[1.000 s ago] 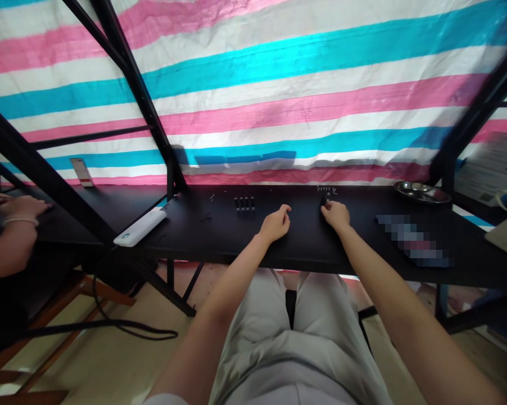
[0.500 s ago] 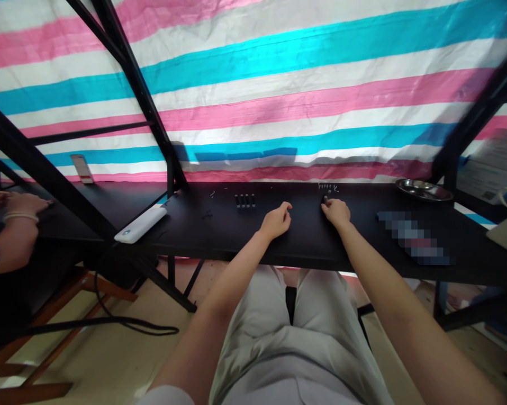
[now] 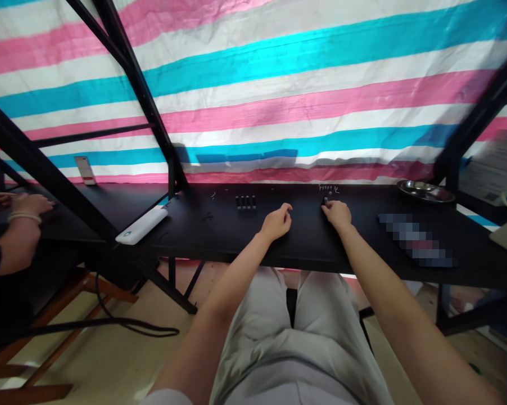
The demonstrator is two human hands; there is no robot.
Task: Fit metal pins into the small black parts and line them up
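My left hand (image 3: 277, 221) rests on the black table with its fingers curled in, and nothing shows between them. To its left stands a short row of several small dark cylinders with pale lower ends (image 3: 246, 202). My right hand (image 3: 338, 214) lies farther right, thumb and fingertips closed around a small dark piece (image 3: 325, 200) of similar look, partly hidden by the fingers. Just beyond that hand, several tiny pale bits (image 3: 328, 188) lie in a line near the table's back edge.
A shallow metal dish (image 3: 425, 192) sits at the back right, behind a blurred-out flat object (image 3: 417, 241). On the left lies a white oblong device (image 3: 141, 226) by the black frame post (image 3: 146, 107). Another person's hand (image 3: 30, 207) works at the far left table.
Both hands stay almost in place, the right still at the small dark piece. The whole view has shifted very slightly, and the other person's hands at the left have moved a little.
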